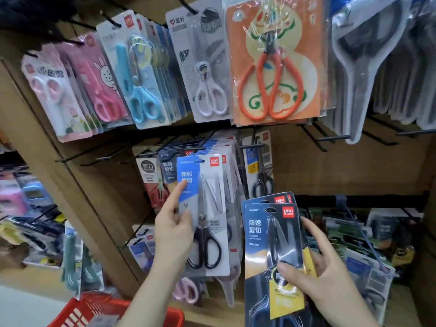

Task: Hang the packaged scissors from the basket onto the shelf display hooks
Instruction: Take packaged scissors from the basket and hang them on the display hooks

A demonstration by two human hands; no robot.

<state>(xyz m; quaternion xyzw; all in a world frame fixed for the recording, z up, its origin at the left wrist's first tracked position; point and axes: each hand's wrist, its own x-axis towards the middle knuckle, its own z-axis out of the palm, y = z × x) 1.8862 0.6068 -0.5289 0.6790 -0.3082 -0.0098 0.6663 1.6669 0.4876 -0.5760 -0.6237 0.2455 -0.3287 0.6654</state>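
Currently we are pinching the left edge of the hanging blue-and-white pack (207, 208) with our left hand (174, 230), probably steadying that row to make room. Well apart, our right hand (323, 267) is gripping the stacked dark scissor packs (259, 234), hang holes upward, ready for threading; the red basket (94, 312) is sitting below.
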